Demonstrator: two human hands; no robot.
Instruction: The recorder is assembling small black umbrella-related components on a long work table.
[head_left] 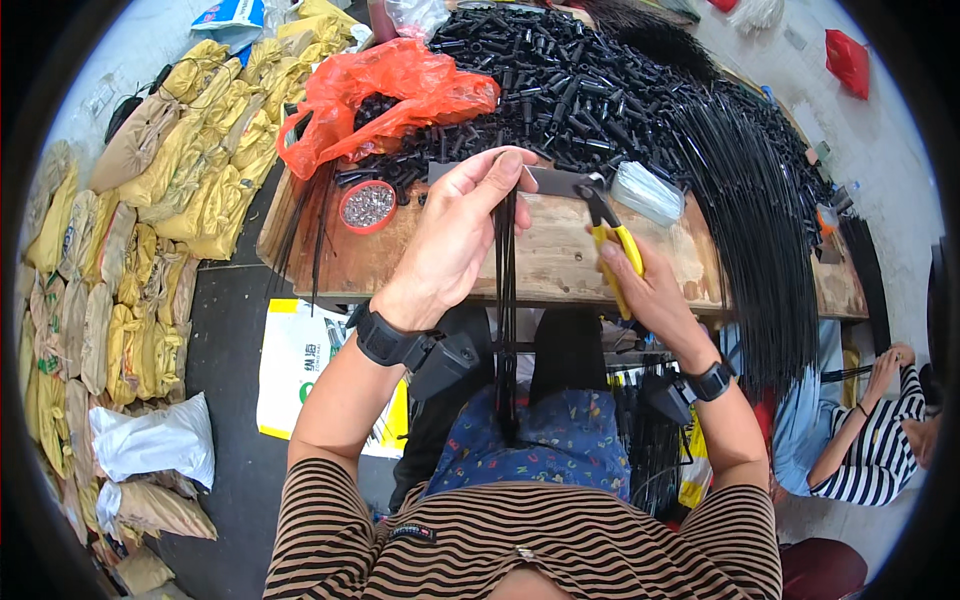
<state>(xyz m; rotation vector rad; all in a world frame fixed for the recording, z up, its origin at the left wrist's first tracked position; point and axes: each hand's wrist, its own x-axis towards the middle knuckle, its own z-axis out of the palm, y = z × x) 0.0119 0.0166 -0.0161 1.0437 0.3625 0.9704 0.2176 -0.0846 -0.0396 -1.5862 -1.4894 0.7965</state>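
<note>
My left hand (447,232) is raised over the table's near edge, thumb and fingers pinched on a bunch of thin black cables (506,290) that hang down toward my lap. My right hand (655,292) is wrapped around yellow-handled pliers (628,252), whose dark jaws point up and away from me. A small whitish bit shows at the tip of the jaws; I cannot make out what it is. The pliers stand apart from the cables, to their right. On the table left of my left hand sits a red round dish (368,206) of small shiny metal parts.
A heap of black tubular parts (570,90) covers the wooden table's (660,220) far side. A red plastic bag (390,95) lies left, a clear packet (648,193) right. Long black cables (745,240) drape over the right edge. Yellow sacks (215,150) line the left; another person (870,440) works at right.
</note>
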